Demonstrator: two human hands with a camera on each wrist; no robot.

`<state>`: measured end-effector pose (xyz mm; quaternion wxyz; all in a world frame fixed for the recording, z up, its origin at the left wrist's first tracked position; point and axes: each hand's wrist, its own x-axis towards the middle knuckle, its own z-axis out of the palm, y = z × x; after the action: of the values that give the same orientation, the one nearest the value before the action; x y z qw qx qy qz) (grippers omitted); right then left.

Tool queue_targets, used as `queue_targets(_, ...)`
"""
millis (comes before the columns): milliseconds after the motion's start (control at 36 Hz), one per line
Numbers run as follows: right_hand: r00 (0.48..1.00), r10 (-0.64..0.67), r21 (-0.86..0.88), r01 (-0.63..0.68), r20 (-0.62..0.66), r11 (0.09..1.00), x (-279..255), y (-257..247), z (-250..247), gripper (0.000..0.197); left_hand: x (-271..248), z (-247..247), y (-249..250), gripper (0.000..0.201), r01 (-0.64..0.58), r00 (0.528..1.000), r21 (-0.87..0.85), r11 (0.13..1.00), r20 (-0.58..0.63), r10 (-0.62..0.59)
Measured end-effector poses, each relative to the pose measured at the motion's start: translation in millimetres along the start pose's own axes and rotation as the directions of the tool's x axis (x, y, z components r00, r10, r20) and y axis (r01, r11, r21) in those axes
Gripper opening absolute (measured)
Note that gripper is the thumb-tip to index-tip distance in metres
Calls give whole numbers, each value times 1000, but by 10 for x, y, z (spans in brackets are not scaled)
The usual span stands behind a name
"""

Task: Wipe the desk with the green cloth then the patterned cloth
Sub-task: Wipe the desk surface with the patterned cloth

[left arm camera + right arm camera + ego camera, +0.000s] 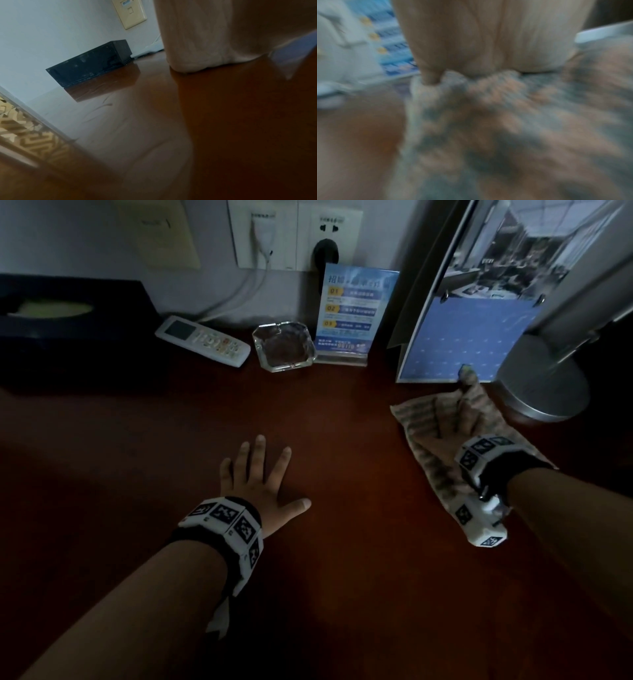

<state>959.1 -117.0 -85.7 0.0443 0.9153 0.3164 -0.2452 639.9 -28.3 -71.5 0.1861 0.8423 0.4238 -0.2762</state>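
Your right wrist view is smeared all over, so the patterned cloth (496, 121) shows there only as grey and pink blotches, and the blue sign (393, 44) behind it cannot be read. In the head view your right hand (469, 416) and its wrist band cover the middle of that cloth, the small print on the sign is too fine to make out, and the tissue box (68, 316) sinks into shadow and is cut by the left edge. In the left wrist view your left hand (223, 33) fills the upper right, out of focus, and hides what stands behind it on the desk (137, 135).
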Motion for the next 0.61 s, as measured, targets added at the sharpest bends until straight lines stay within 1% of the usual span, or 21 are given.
queue_targets(56,998,-1,-6,1,58,1000,-53,-135,51,112,2,-3,3,90,2,1000,3,1000,4,-2)
queue_targets(83,996,-30,-41,33,86,999,-86,-210,78,112,2,-5,0,90,6,1000,10,1000,5,-6)
queue_targets(111,991,-71,-60,78,113,995,-118,-289,111,109,1,-11,4,90,8,1000,17,1000,6,-8)
queue_targets(167,979,-143,-118,161,145,980,-263,-484,164,94,2,-20,14,90,13,1000,23,1000,9,-13)
queue_targets(194,973,-167,-145,191,159,971,-304,-566,222,91,2,-23,18,90,16,1000,26,1000,12,-17)
queue_targets(222,964,-203,-168,232,171,958,-411,-673,225,92,0,-23,19,90,20,1000,30,999,14,-21)
queue_targets(306,948,-264,-202,297,176,933,-601,-837,236,86,-6,-31,33,90,27,1000,33,999,13,-28)
queue_targets(361,938,-295,-211,330,183,920,-614,-806,195,87,-6,-35,37,90,31,999,35,999,10,-32)
queue_targets(417,926,-332,-214,367,182,905,-504,-669,211,88,-6,-34,36,90,36,999,34,999,11,-37)
queue_targets(472,928,-336,-229,366,158,902,-386,-505,201,91,-7,-28,36,90,43,999,38,998,11,-43)
queue_targets(528,945,-304,-254,326,123,911,-314,-369,134,96,-9,-25,43,91,46,999,40,998,6,-46)
queue_targets(611,967,-241,-252,255,86,934,-162,-152,6,92,-8,-28,52,91,54,998,51,997,10,-55)
